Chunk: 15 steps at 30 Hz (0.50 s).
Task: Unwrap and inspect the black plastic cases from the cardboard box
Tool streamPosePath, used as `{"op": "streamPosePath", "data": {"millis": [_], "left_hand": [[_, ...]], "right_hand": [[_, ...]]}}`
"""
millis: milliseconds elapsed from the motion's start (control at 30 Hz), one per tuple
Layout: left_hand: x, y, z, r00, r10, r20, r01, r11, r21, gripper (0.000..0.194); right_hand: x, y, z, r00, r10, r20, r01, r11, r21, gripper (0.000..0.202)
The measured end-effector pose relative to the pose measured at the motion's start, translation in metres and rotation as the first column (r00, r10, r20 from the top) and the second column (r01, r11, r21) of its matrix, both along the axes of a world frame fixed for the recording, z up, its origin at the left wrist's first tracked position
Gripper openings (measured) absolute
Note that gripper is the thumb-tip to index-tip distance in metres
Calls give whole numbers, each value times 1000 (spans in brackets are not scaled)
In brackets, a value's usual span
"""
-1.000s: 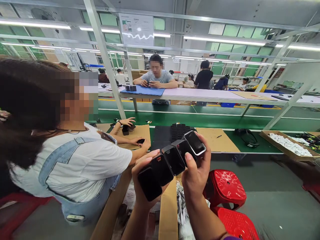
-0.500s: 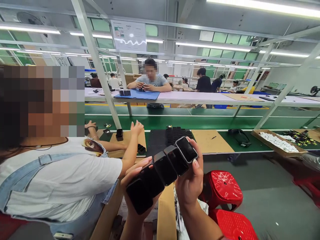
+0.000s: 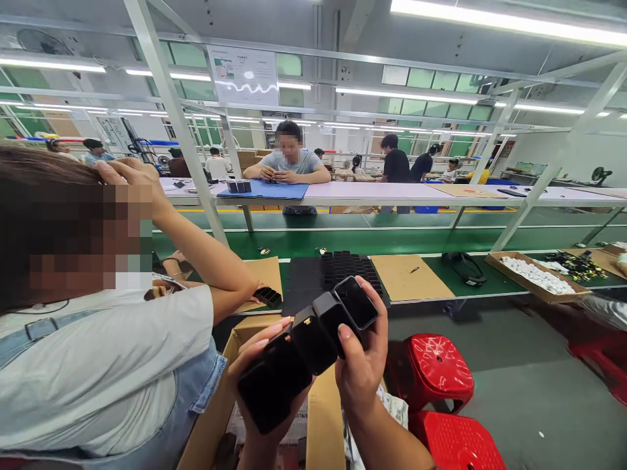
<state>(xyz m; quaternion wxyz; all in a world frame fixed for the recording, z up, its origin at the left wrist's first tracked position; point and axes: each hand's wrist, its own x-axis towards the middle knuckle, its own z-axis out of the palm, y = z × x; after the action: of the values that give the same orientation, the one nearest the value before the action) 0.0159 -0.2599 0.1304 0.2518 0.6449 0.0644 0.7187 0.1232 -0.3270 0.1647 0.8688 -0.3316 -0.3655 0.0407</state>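
Above the open carton (image 3: 326, 418), short of the green bench's (image 3: 255, 222) near edge, the left hand (image 3: 241, 369) grips the lower end of a slanting row of black box-shaped pieces (image 3: 313, 339); the right hand (image 3: 360, 369) clasps its upper end, thumb across a side. Dark floor (image 3: 519, 385) opens to the right, past the stools (image 3: 438, 365); on the left, a person's bent elbow (image 3: 245, 287) comes near the left hand.

Along the bench's near edge, from left to right, lie a cardboard sheet (image 3: 267, 264), a dark mat (image 3: 301, 284) beside a block of black pieces in rows (image 3: 350, 261), a second sheet (image 3: 409, 274) bearing a small dark item (image 3: 415, 269), a black strapped item (image 3: 453, 259) and a shallow box of white parts (image 3: 536, 274). Behind runs a pale table (image 3: 372, 190), a blue mat (image 3: 289, 190) at its near edge.

At least four pieces show in the held row, its lower ones merging darkly; two red stools stand alongside.
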Motion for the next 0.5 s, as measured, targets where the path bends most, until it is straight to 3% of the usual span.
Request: {"op": "streamPosePath", "data": {"millis": [200, 500], "left_hand": [[-5, -2, -1, 1000, 12, -24, -14, 998, -67, 69], [-1, -5, 1, 999, 25, -31, -26, 998, -61, 76]], "right_hand": [[-5, 2, 8, 1000, 13, -2, -12, 996, 86, 46], [-6, 4, 12, 999, 36, -12, -34, 986, 162, 50]]}}
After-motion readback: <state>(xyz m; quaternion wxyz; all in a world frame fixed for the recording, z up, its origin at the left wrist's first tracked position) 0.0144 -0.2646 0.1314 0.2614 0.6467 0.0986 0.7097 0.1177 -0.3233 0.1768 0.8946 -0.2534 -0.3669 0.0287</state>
